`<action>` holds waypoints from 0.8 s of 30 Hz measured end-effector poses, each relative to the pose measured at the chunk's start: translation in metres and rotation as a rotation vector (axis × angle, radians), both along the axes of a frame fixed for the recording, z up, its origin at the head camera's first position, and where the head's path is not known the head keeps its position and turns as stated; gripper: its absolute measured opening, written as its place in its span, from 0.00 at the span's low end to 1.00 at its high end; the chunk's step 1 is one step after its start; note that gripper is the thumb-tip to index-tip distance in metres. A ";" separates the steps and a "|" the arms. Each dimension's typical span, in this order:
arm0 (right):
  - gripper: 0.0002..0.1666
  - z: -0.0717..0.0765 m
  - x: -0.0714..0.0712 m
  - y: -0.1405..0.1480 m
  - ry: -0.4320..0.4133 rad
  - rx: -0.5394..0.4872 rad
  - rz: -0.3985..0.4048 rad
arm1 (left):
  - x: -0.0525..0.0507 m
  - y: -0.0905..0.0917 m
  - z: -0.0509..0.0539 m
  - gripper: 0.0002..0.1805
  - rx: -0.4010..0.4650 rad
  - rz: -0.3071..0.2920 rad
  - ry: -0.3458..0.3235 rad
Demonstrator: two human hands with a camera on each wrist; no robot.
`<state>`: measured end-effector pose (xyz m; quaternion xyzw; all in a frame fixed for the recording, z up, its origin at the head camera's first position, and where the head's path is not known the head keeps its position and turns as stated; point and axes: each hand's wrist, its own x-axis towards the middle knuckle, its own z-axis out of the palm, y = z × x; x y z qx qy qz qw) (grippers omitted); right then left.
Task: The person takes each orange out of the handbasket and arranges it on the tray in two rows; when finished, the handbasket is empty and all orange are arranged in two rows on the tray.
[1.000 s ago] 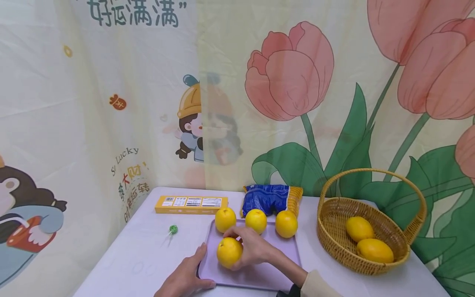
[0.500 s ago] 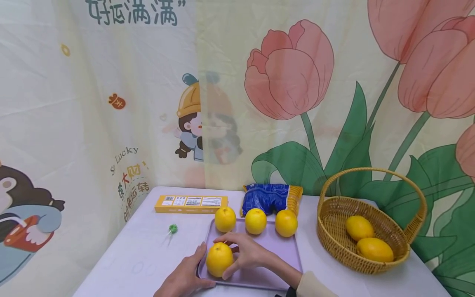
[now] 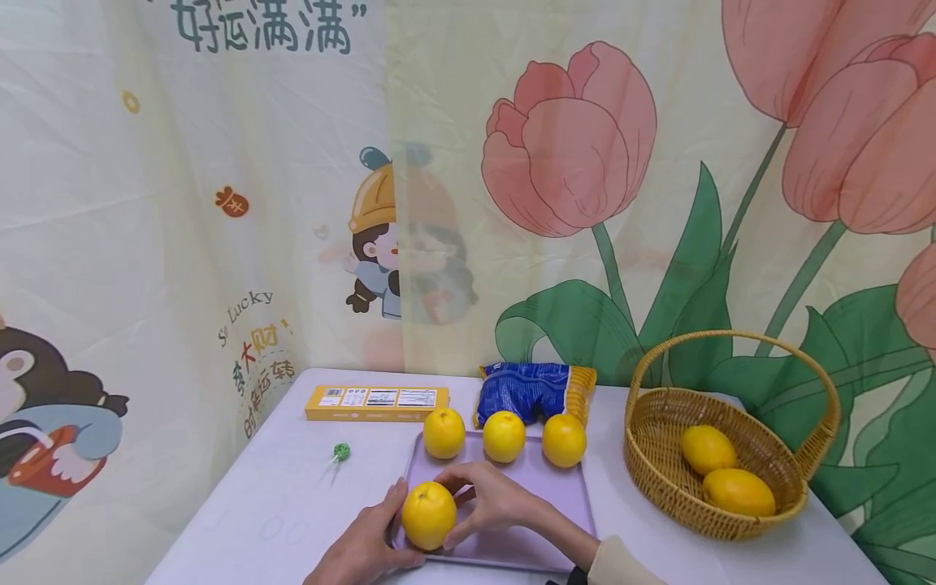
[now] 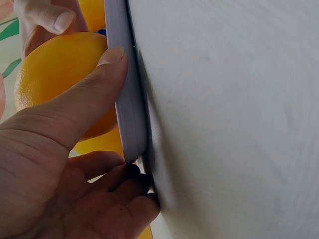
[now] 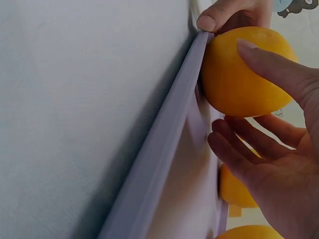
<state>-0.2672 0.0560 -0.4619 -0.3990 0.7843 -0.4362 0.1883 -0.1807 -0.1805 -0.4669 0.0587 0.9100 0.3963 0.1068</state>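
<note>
In the head view a yellow-orange orange [image 3: 428,520] sits at the front-left corner of a lilac tray [image 3: 526,540]. My right hand [image 3: 493,497] holds the orange from its right side, with the thumb against it and fingers loosely curled around it in the right wrist view. At that same corner my left hand [image 3: 366,538] grips the tray, its thumb [image 4: 89,97] along the rim and its fingers at the adjoining side. Along the tray's back edge stand three more oranges in a row: a left orange [image 3: 444,433], a middle orange [image 3: 504,436] and a right orange [image 3: 564,440].
To the right stands a wicker basket [image 3: 676,500] with a tall handle, holding two yellow oval fruits [image 3: 738,493]. Behind the tray lie a blue and yellow packet [image 3: 522,394] and a long yellow box [image 3: 376,404]. A green lollipop [image 3: 340,452] lies left of the tray.
My right hand has moved the orange left and toward me, to the tray's front-left corner. The left hand has stayed at the tray.
</note>
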 end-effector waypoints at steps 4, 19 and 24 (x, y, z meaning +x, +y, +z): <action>0.48 0.000 0.002 0.002 0.026 -0.008 0.027 | -0.001 0.002 0.001 0.62 -0.005 0.010 -0.007; 0.49 0.021 0.008 0.016 0.099 -0.064 0.010 | -0.003 0.001 -0.001 0.62 -0.008 -0.014 0.021; 0.38 0.059 0.009 0.050 0.086 -0.182 0.085 | -0.003 0.002 -0.002 0.62 -0.006 0.009 -0.007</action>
